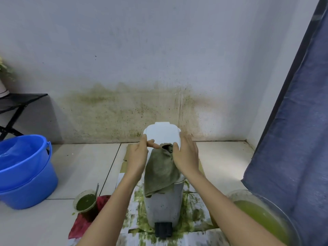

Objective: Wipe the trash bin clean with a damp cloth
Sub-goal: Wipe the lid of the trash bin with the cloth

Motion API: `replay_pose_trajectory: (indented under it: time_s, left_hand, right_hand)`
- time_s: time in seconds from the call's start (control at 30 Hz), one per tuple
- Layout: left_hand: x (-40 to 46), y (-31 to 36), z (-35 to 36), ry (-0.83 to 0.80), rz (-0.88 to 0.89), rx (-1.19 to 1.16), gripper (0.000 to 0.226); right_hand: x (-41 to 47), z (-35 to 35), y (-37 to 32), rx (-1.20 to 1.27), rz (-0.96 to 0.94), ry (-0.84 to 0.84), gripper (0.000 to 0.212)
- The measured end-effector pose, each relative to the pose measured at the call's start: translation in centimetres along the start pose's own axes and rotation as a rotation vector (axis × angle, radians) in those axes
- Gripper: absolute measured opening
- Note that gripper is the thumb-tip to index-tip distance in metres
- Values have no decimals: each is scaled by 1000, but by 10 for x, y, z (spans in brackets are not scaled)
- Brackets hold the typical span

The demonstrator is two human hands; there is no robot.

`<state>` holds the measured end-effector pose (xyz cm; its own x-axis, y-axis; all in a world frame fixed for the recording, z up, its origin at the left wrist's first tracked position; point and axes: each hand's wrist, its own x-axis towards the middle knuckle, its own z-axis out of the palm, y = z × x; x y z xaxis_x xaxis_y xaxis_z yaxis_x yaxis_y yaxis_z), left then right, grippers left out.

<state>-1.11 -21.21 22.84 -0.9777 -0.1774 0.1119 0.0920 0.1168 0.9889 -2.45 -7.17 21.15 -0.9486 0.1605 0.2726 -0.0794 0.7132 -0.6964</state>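
Bin [163,208] smooth white plastic (grimy); cloth [160,172] matt nubby terry; bucket [26,172] glossy plastic; floor covering [193,222] probably paper.

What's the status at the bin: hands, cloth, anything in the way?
Left hand and right hand open, flanking the raised lid. Cloth draped over the bin rim, ungripped. Pedal in front; cup of green liquid beside the bin.

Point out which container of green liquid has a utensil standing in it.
The small cup left of the bin, on the red cloth. The large bowl on the right holds paler green liquid and no utensil.
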Motion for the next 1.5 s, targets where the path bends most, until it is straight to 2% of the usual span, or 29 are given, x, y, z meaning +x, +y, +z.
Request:
replay_pose_trajectory:
  time_s: [0.07, 0.17, 0.23, 0.3, 0.37, 0.47, 0.57, 0.67, 0.77, 0.87, 1.0, 1.13, 1.3, 1.4, 1.47, 1.5]
  left_hand:
    - [5, -6, -14, 91, 21, 73, 50]
    - [6, -14, -19, 46, 64, 279, 34]
    - [8, -17, -16, 24, 63, 280, 31]
    - [11, -22, -10, 23, 59, 195, 32]
    - [11, -25, -3, 14, 66, 171, 32]
    - [10, -34, 4, -49, 75, 170, 34]
    - [9, -50, 7, -117, 100, 291, 38]
    - [9, -63, 12, -190, 225, 560, 42]
    - [13, -68, 14, -229, 289, 773, 45]
    - [13, -71, 13, -221, 350, 879, 50]
    - [21, -86, 16, -156, 442, 976, 79]
    - [29, -94, 15, -159, 460, 1007, 77]
    - [23, -89, 15, -169, 523, 978, 75]
    - [21, -87, 11, -200, 528, 951, 77]
    - [20, -84, 10, -209, 532, 978, 77]
    - [19, -78, 12, -204, 523, 1010, 74]
  right_hand:
    - [0, 8, -12, -68, -75, 10, 49]
    - [-7, 13, -21, -128, -174, 109, 44]
    - [-15, 21, -22, -159, -271, 168, 38]
    - [-20, 31, -22, -251, -251, 17, 44]
    - [-18, 42, -16, -418, -127, -200, 66]
    - [-14, 42, -9, -547, -108, -289, 77]
    - [-34, 29, 13, -423, -117, -193, 74]
    - [-50, 15, 36, -164, -65, -2, 52]
    - [-23, 11, 41, 119, 72, -18, 40]
    - [-23, 10, 50, 297, 127, 71, 37]
    - [-74, 23, 65, 258, -25, 181, 27]
    - [-91, 35, 77, 64, -311, 315, 29]
    - [-94, 46, 73, -86, -572, 232, 29]
    - [-96, 49, 74, -37, -544, 236, 32]
    - [-97, 42, 77, 62, -409, 298, 32]
    - [-96, 35, 77, 140, -284, 308, 32]
